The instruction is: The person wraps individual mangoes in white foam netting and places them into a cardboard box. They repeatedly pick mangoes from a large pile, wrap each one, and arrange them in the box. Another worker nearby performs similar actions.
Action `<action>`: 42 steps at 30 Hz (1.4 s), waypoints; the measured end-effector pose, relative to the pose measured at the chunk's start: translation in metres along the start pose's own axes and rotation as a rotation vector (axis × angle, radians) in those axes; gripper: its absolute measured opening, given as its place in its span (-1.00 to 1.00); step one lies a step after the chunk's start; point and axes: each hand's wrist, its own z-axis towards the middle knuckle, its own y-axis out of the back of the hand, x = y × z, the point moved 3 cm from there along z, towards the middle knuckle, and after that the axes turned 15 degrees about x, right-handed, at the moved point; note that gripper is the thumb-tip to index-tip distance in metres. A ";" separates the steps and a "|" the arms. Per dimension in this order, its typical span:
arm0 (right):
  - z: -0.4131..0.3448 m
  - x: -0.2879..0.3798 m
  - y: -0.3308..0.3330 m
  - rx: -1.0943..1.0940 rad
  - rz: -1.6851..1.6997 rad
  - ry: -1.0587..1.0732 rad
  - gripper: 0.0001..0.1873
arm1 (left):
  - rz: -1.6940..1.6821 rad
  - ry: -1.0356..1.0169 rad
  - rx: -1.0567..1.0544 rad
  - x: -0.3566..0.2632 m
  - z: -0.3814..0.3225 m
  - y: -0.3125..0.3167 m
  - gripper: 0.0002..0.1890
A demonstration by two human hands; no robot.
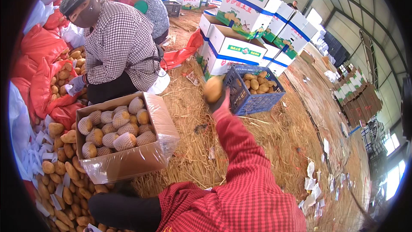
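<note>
My right hand (219, 103), in a dark glove, is stretched out beside a blue plastic crate (257, 103). It grips a large potato (213, 89), blurred by motion, just left of the crate's rim. Loose potatoes (257, 83) lie inside the crate. My left hand is out of view. A cardboard box (125, 167) lined with clear plastic film stands left of my arm. It holds several potatoes in white foam nets (120, 119). Bare potatoes (69, 167) are heaped beside my knee (122, 209), with white paper slips among them.
A co-worker (119, 45) in a checked shirt sits beyond the box, a gloved hand (76, 85) at red sacks (42, 80) of potatoes. Printed potato cartons (241, 48) are stacked behind the crate. Straw (186, 129) covers the floor; paper scraps (310, 183) lie to the right.
</note>
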 end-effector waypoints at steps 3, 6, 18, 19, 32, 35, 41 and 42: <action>0.046 0.068 -0.027 -0.168 0.030 0.038 -0.40 | 0.173 0.619 0.151 -0.003 0.004 -0.007 -0.70; 0.032 0.013 -0.066 -0.039 -0.266 -0.148 -0.43 | 0.193 1.020 0.187 -0.018 0.005 -0.022 -0.64; -0.274 -0.428 -0.200 1.091 -0.474 -1.374 -0.59 | 0.405 1.199 0.261 -0.068 -0.021 -0.040 -0.73; -0.281 -0.463 -0.199 1.212 -0.673 -1.378 -0.52 | 0.344 1.204 0.269 -0.068 -0.019 -0.040 -0.74; -0.370 -0.684 -0.158 1.233 -1.925 -1.076 0.20 | -0.039 1.241 0.231 -0.059 -0.064 -0.060 -0.63; -0.360 -0.673 -0.148 0.990 -1.253 -1.049 0.01 | -0.201 1.281 0.109 -0.047 -0.072 -0.058 -0.63; -0.351 -0.582 -0.186 0.712 0.303 -1.880 -0.19 | -1.370 1.034 -0.618 -0.013 -0.036 -0.061 -0.62; -0.351 -0.569 -0.207 0.780 0.571 -1.910 -0.12 | -1.561 0.926 -0.660 -0.012 -0.019 -0.063 -0.64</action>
